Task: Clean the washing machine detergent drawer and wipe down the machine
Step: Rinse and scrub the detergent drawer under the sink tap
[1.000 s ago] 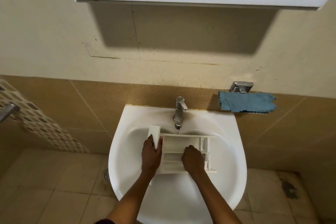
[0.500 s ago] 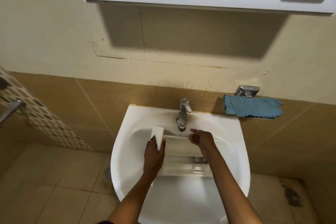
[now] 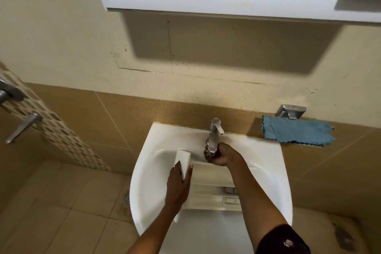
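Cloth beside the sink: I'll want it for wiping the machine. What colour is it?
The cloth is blue, best seen in the head view.

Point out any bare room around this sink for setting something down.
Bare: the sink rim left of the tap, the rim between tap and cloth, the basin front below the drawer. Crowded: basin middle, with drawer, left hand, and right hand gripping the tap.
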